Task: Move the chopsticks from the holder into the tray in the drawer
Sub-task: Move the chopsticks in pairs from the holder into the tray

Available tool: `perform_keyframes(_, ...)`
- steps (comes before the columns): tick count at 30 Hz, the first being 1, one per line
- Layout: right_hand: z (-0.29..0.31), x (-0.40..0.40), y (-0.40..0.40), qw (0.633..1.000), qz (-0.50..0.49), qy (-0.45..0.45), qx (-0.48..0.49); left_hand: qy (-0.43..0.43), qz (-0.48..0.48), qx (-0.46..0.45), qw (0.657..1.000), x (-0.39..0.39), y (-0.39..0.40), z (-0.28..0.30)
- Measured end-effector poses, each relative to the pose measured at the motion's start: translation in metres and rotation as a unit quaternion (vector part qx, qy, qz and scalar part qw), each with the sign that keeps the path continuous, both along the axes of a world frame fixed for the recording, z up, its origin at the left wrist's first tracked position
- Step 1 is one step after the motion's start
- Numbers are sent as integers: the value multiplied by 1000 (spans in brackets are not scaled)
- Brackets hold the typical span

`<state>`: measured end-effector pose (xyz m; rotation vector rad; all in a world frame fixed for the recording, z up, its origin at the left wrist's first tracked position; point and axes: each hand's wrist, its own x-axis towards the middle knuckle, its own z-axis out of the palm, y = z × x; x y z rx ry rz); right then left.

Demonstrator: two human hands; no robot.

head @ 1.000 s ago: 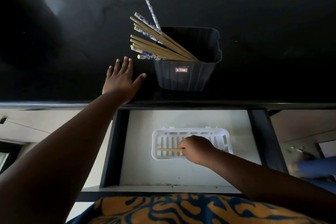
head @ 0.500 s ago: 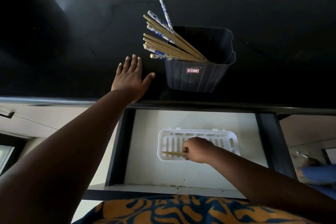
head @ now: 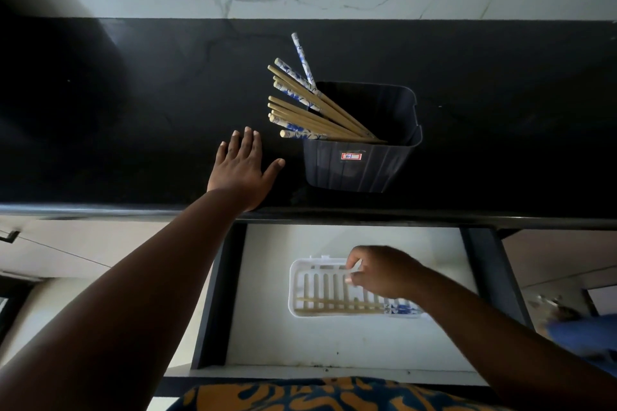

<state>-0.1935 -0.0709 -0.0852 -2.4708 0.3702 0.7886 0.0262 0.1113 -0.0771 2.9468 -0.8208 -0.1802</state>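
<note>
A dark plastic holder (head: 362, 163) stands on the black counter, with several wooden and blue-patterned chopsticks (head: 310, 113) leaning out to its upper left. A white slotted tray (head: 300, 277) lies in the open drawer (head: 267, 327). Two chopsticks (head: 340, 305) lie along the tray's near side, their blue-patterned ends to the right. My right hand (head: 384, 272) hovers over the tray's far right part, fingers loosely curled, holding nothing. My left hand (head: 242, 167) rests flat on the counter, left of the holder, fingers spread.
The black counter (head: 133, 110) runs across the view under a marbled white wall. Its front edge overhangs the drawer's back. Dark drawer sides frame the white drawer floor. A blue object shows at the lower right edge.
My right hand has let go of the chopsticks, which now lie in the tray, and has lifted toward the tray's far side. My left hand stays on the counter.
</note>
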Motion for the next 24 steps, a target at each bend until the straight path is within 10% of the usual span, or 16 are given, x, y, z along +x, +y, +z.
perform_keyframes(6,136,21,-5,964,-75,-204,153,-5,2,-8,1000,-2,0,1)
perform_keyframes(11,166,60,19,886,-49,-460,22,-2,8,-15,1000,-2,-1,2)
perform_keyframes(24,116,93,39,806,-19,-572,-152,-2,12,-41,999,-3,-1,2)
